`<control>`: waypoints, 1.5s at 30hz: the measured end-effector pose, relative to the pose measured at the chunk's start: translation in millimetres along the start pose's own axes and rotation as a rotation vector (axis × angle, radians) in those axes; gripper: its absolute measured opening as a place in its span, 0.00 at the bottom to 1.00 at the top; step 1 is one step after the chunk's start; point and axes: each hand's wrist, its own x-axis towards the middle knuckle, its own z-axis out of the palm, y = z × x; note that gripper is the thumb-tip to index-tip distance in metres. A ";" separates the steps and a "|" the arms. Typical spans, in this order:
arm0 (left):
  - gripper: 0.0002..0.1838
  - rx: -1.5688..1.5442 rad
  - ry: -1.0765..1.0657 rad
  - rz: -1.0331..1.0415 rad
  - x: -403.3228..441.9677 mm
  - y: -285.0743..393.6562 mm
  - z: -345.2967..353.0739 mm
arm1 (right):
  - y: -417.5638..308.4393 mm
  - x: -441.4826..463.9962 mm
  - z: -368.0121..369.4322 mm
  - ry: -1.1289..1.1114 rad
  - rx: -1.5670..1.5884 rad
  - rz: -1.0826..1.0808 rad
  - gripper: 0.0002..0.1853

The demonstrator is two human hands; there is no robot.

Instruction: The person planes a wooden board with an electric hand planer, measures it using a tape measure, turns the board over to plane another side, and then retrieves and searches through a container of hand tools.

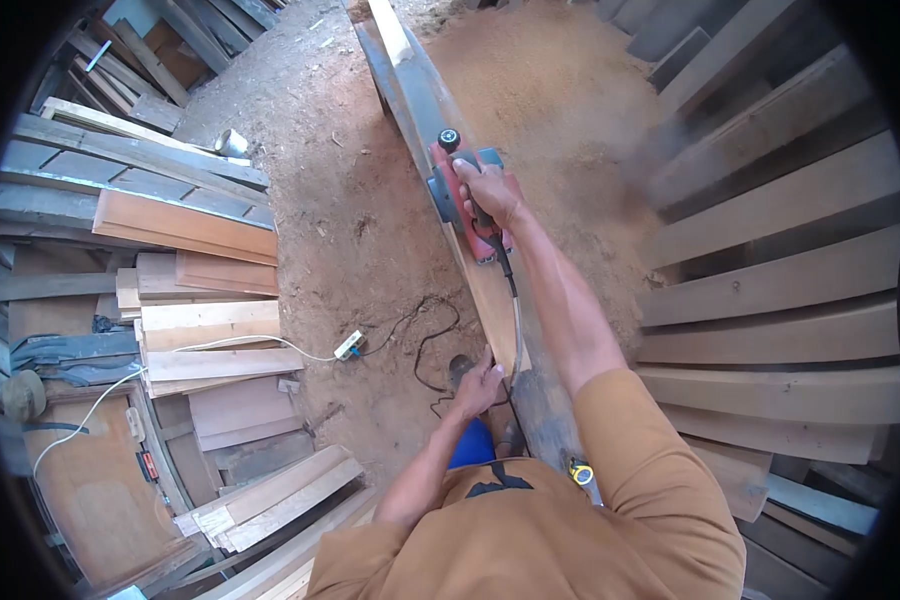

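Note:
A red and black electric planer rests on a long narrow board, which lies on a grey wooden beam. My right hand is wrapped round the planer's handle, and a cord runs back from the tool toward my body. Nearer to me, my left hand is at the left edge of the board's near end, its fingers closed against the wood. The board's underside is hidden.
Stacked planks lie at the left, and long boards line the right. A white power strip with cables sits on the dusty floor. A yellow tape measure is near my body. Sawdust covers the ground beyond the beam.

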 end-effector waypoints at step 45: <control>0.35 -0.111 -0.084 -0.219 -8.9 24.4 -10.0 | 21.7 -79.1 -7.6 0.071 0.030 -0.029 0.20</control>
